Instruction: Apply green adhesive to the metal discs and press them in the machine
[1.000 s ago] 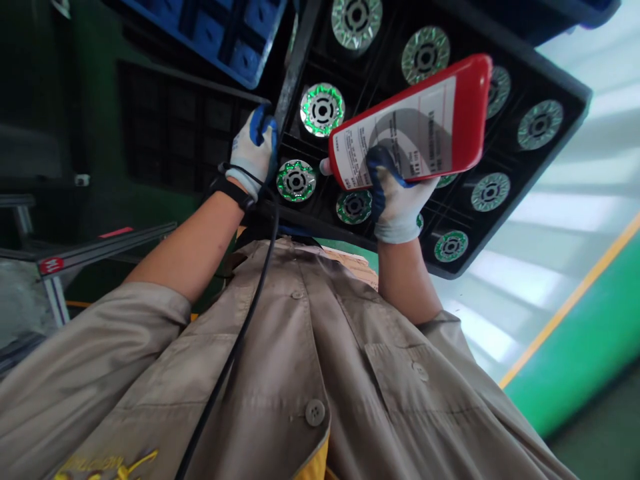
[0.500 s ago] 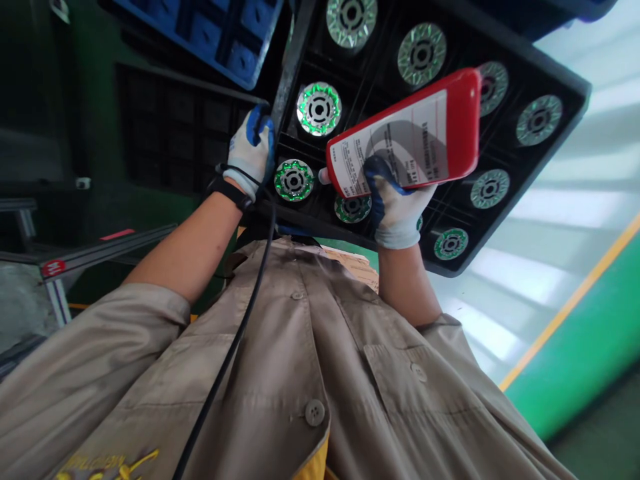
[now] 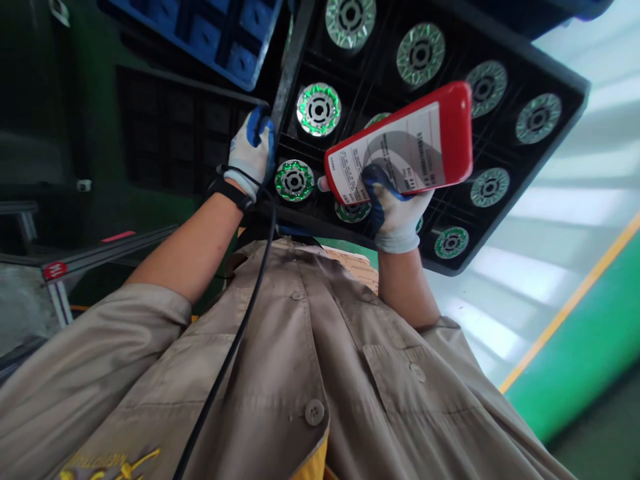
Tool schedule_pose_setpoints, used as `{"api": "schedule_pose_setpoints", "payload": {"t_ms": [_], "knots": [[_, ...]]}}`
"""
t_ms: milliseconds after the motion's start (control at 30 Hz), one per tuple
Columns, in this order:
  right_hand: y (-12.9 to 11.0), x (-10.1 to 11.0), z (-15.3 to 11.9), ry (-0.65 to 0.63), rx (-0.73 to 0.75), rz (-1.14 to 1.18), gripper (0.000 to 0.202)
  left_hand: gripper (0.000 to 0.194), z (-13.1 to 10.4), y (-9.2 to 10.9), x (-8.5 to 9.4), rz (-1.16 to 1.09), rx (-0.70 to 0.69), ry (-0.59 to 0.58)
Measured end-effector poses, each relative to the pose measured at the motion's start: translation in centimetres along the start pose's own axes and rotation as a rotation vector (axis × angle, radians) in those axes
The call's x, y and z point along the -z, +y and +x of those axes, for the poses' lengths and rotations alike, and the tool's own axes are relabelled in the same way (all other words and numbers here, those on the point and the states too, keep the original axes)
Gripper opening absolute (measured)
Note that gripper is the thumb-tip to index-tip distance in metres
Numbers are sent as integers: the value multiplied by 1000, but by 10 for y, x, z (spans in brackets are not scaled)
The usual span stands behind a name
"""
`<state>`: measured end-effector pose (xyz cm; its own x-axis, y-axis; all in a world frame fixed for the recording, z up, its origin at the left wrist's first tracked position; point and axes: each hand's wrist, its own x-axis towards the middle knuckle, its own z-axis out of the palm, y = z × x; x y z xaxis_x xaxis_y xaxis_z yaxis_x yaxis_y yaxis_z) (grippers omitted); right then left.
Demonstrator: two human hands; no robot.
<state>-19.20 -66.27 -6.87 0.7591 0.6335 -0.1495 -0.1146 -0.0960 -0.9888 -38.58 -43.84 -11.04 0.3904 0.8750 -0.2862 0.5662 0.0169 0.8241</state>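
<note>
Since the previous frame, the red bottle [image 3: 400, 143] has tilted, its base dropping towards three o'clock and its nozzle slightly towards six. Nearest, one black cable [image 3: 235, 333] runs up the shirt [image 3: 285, 347] from seven o'clock to the left wrist.

Two gloved hands work beyond it. The left hand [image 3: 253, 143] is curled closed against the left rim of the black tray [image 3: 530, 63]; I can't tell what lies inside its fingers. The right hand [image 3: 397, 210] is part-closed, its fingers and thumb wrapped round the lower side of the bottle.

That single bottle lies above the tray, long axis slanting, base between two and three o'clock, nozzle between eight and nine. The nozzle points at the nearest left disc [image 3: 295, 181], with a narrow gap between; the dark trace there is probably fluid.

Eleven metal discs show, some partly covered by bottle or hand. Open floor [image 3: 565, 220] lies past the tray's right edge, towards three o'clock. Farther, one blue tray [image 3: 243, 60] sits at eleven.
</note>
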Motion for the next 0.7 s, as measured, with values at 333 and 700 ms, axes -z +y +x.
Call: {"api": "schedule_pose_setpoints", "payload": {"t_ms": [333,700], "knots": [[-43,-40,-3,183,-220,579,57,67,-64,43,24,-47,-347,278],[-62,-161,-40,-315,-507,1078,69,56,-72,100,31,-185,-464,44]]}}
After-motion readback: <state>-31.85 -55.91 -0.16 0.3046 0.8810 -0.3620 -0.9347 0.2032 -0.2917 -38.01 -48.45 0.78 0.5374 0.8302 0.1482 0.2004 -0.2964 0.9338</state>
